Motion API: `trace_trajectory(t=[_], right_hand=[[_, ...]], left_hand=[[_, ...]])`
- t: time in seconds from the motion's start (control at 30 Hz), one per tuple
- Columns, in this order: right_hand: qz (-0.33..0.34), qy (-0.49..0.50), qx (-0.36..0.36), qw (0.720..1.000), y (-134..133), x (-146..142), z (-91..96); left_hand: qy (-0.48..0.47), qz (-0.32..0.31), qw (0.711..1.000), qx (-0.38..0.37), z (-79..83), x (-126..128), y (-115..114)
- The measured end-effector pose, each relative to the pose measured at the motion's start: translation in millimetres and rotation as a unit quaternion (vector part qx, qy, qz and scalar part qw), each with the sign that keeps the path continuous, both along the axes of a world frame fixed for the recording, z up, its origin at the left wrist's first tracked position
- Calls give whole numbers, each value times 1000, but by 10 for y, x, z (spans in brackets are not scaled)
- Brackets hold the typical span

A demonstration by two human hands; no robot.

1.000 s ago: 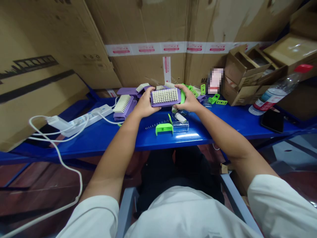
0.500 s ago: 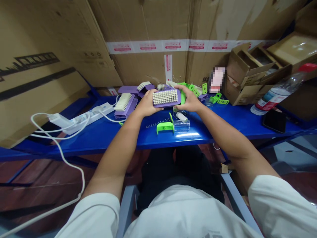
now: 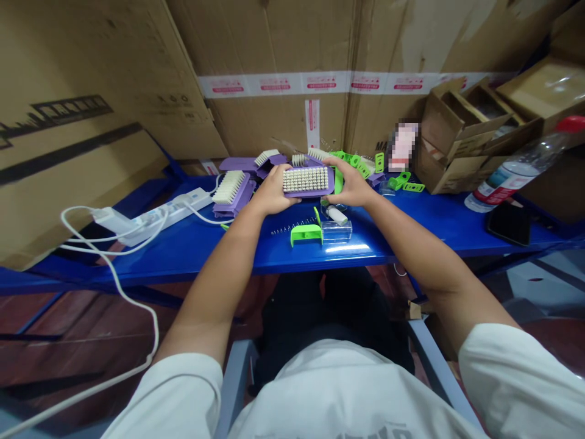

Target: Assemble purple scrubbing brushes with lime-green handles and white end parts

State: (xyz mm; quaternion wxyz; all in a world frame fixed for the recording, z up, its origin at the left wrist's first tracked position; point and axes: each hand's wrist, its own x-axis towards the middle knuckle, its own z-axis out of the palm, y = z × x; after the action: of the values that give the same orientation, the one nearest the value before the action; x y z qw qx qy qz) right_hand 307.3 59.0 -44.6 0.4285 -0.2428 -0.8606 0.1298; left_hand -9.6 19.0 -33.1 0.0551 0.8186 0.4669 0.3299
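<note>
A purple scrubbing brush [image 3: 306,180] with pale bristles facing me is held between my two hands above the blue table. My left hand [image 3: 273,192] is closed around its left end. At the other end my right hand [image 3: 351,184] grips the brush, fingers over the top and thumb below. A bright green part [image 3: 339,181] shows between that palm and the brush; whether it is fixed to the brush I cannot tell. In front of the hands lie a green bracket [image 3: 306,233], a spring [image 3: 287,228], a clear plastic box [image 3: 337,230] and a small white piece [image 3: 337,214].
More purple brushes [image 3: 230,188] lie behind and left, and several green parts [image 3: 399,181] behind and right. A white power strip [image 3: 159,218] with cables is at left. On the right are a water bottle [image 3: 503,180], a dark phone [image 3: 508,224] and open cardboard boxes [image 3: 461,131].
Both hands keep the same grip on the brush. The whole view has shifted very slightly; nothing else has visibly moved.
</note>
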Motion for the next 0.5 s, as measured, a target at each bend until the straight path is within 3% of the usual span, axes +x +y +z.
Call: trace_trajectory(t=[0.5], right_hand=[[-15, -22, -4, 1000, -67, 3, 47]], left_hand=[[13, -21, 1000, -1, 0, -7, 11]])
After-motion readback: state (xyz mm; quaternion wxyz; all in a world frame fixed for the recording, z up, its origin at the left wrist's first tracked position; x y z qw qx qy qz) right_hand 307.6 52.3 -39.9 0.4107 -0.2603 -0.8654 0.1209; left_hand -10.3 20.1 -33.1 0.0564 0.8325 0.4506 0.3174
